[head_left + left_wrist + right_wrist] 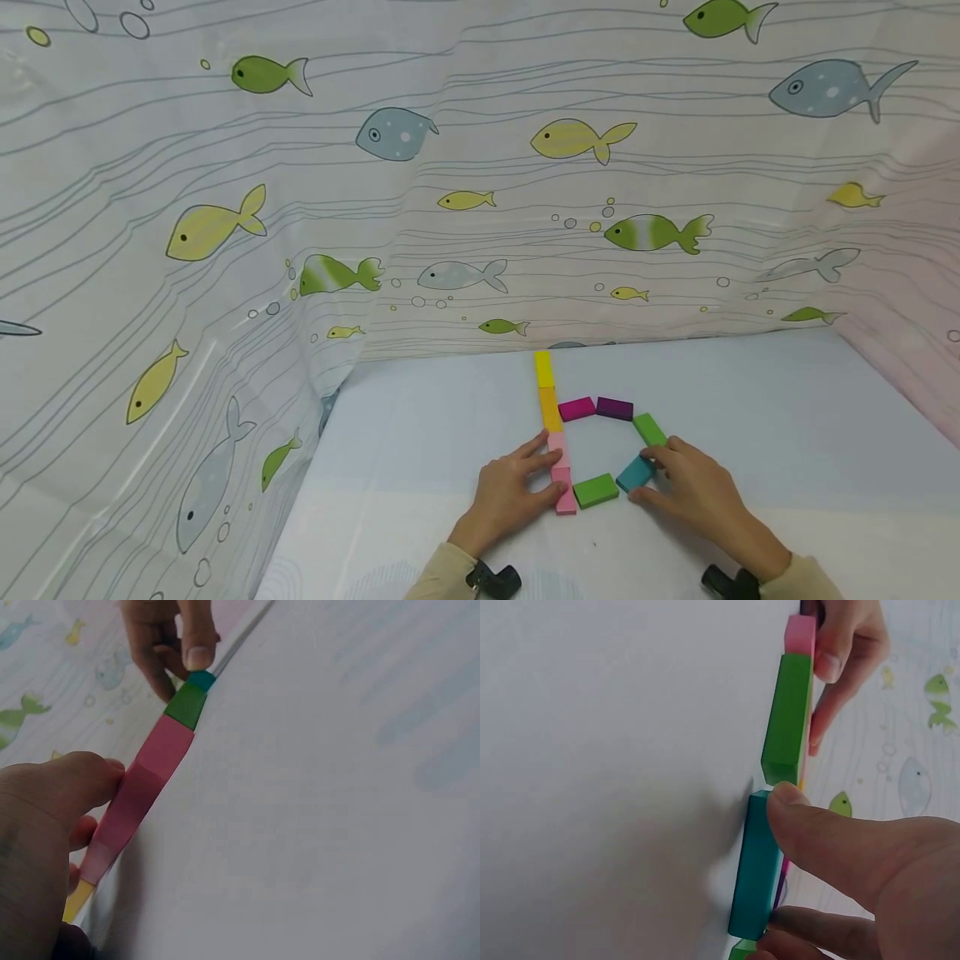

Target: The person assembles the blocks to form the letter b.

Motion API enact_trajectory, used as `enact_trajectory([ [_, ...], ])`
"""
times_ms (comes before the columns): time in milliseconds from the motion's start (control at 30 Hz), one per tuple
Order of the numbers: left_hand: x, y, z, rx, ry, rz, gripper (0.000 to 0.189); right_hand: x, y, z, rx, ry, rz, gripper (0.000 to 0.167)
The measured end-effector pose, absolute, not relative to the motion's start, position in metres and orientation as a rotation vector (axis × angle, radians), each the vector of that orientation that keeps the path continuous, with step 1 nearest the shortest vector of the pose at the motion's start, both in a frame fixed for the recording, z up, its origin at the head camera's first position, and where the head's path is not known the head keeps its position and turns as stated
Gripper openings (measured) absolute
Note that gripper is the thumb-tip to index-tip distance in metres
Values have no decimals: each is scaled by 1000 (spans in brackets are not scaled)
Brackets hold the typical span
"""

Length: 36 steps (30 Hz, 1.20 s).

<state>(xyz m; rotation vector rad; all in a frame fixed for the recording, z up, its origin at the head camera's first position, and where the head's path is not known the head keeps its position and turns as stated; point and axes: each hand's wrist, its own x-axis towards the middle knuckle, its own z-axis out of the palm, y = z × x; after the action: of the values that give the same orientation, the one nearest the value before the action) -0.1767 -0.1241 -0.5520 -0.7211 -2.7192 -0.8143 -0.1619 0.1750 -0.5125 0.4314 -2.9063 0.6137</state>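
My right hand pinches a teal block between thumb and fingers; the right wrist view shows the thumb on the end of this teal block. Close beside it lies a green block, and another green block is just above. My left hand rests its fingertips and thumb along two pink blocks set end to end. Above these, an orange block and a yellow block continue the straight column. A magenta block and a purple block curve away from it.
The blocks lie on a pale table, forming a straight column with a rounded loop on its right. Behind and to the left hangs a fish-patterned curtain. Dark wrist devices sit at both sleeves.
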Motion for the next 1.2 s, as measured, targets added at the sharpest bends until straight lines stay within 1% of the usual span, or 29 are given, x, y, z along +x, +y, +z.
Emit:
enact_trajectory([
  [633, -174, -124, -548, -703, -2756, -821, 47, -166, 166, -510, 436, -2923, 591, 59],
  [900, -175, -123, -550, -700, -2763, -825, 47, -168, 170, -502, 461, -2932, 610, 60],
  [1000, -176, -124, -550, -701, -2762, -812, 48, -170, 170, -498, 531, -2907, 659, 60],
  [1200, -176, -123, -552, -697, -2752, -802, 48, -174, 164, -494, 825, -2962, 818, 61],
])
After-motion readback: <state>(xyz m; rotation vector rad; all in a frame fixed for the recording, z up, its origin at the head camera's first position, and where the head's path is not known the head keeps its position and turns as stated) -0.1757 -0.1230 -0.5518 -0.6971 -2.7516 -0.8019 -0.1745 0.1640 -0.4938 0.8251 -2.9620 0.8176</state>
